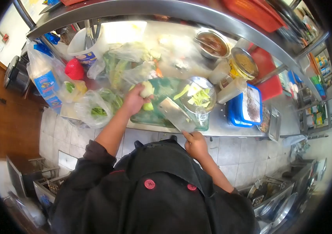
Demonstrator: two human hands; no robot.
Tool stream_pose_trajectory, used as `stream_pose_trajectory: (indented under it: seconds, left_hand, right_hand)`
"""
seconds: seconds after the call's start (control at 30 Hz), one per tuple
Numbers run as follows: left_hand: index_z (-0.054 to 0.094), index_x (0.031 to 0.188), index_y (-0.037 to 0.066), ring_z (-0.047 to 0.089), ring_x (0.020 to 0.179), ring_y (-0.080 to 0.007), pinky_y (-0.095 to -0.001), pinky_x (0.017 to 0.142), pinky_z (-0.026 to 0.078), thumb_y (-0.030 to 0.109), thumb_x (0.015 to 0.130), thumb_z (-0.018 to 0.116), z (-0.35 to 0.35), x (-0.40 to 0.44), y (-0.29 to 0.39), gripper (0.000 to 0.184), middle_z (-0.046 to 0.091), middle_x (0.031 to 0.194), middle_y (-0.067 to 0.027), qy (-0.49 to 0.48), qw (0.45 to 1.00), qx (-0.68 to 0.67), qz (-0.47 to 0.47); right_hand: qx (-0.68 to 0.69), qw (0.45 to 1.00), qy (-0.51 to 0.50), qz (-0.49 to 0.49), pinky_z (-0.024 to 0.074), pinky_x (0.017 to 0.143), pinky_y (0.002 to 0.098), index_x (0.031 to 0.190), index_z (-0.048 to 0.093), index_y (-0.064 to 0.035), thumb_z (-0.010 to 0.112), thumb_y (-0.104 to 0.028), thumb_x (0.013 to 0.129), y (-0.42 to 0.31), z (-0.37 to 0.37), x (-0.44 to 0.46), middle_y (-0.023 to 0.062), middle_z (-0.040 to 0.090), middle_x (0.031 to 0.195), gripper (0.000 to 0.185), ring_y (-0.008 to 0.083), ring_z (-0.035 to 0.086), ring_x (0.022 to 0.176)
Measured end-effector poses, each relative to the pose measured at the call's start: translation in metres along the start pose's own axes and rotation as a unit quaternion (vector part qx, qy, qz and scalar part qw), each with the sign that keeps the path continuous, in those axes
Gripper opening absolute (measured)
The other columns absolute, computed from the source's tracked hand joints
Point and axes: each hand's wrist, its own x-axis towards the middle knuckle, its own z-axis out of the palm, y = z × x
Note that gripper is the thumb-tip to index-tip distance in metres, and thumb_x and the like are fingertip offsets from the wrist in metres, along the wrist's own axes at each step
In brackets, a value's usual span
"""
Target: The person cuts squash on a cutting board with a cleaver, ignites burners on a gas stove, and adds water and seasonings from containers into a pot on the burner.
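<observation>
My left hand (134, 100) grips a pale green-white vegetable (147, 89), perhaps a cabbage piece, over the left part of the green cutting board (162, 84). A smaller light green piece (148, 106) lies just below it on the board. In my right hand (195, 144) is the handle of a cleaver (177, 114), its wide blade slanting up and left across the board. Fingers hide most of the handle. Beyond the blade, a round metal bowl (211, 87) holds cut pale green pieces (200, 96).
Plastic bags of greens (100, 108) crowd the left side. A pot of red-brown sauce (212, 43), a yellow-labelled jar (243, 64) and a blue tub (246, 105) stand to the right. A metal shelf edge (166, 8) spans overhead.
</observation>
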Motion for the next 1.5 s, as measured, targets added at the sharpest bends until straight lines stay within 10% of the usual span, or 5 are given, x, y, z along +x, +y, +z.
stream_pose_trajectory:
  seconds: [0.27,0.4,0.9,1.1,1.5]
  left_hand:
    - [0.055,0.111,0.006,0.06,0.083,-0.0176,-0.0282,0.068,0.052,0.013,0.093,0.057,0.008,-0.022,-0.01,0.02,0.06,0.103,-0.0091,0.058,0.998,0.008,0.004]
    - [0.056,0.117,0.005,0.06,0.093,-0.0233,-0.0379,0.082,0.049,0.018,0.088,0.063,0.048,-0.041,-0.024,0.032,0.061,0.107,-0.0135,-0.012,0.878,0.435,0.198]
    - [0.063,0.112,0.014,0.054,0.11,-0.0324,-0.0425,0.093,0.042,0.019,0.072,0.068,0.01,0.028,0.092,0.041,0.061,0.11,-0.0127,-0.023,0.419,0.857,0.298]
    - [0.063,0.096,0.004,0.059,0.064,-0.0218,-0.0312,0.064,0.048,0.008,0.09,0.051,-0.013,0.081,0.161,0.014,0.063,0.078,-0.0117,0.196,0.8,0.494,0.278]
    - [0.047,0.132,0.008,0.041,0.127,-0.035,-0.0457,0.103,0.034,0.024,0.069,0.073,0.131,0.162,0.09,0.07,0.044,0.134,-0.0209,0.012,0.585,0.731,0.35]
  right_hand:
    - [0.225,0.964,0.063,0.125,0.0483,0.076,0.0407,0.112,0.061,-0.0004,0.058,-0.026,0.089,-0.048,0.032,0.091,0.0155,0.061,0.096,0.034,0.0289,0.06,0.09]
    - [0.871,0.432,-0.141,0.185,0.0506,0.084,0.042,0.121,0.053,-0.0035,0.038,-0.047,0.097,-0.053,0.05,0.131,0.0145,0.058,0.118,0.051,0.0259,0.059,0.101]
    - [0.859,0.394,-0.135,0.299,0.0466,0.054,0.038,0.114,0.053,-0.0117,0.047,-0.039,0.093,0.004,0.028,0.168,0.0146,0.064,0.103,0.035,0.03,0.062,0.086]
    - [0.864,0.396,-0.125,0.285,0.0503,0.06,0.0407,0.12,0.052,-0.011,0.049,-0.037,0.093,0.023,-0.004,0.17,0.0159,0.062,0.107,0.038,0.0316,0.062,0.088]
    - [0.847,0.443,-0.061,0.287,0.0486,0.063,0.0368,0.123,0.046,-0.0111,0.056,-0.025,0.089,0.045,-0.024,0.168,0.0144,0.057,0.108,0.039,0.0312,0.058,0.093]
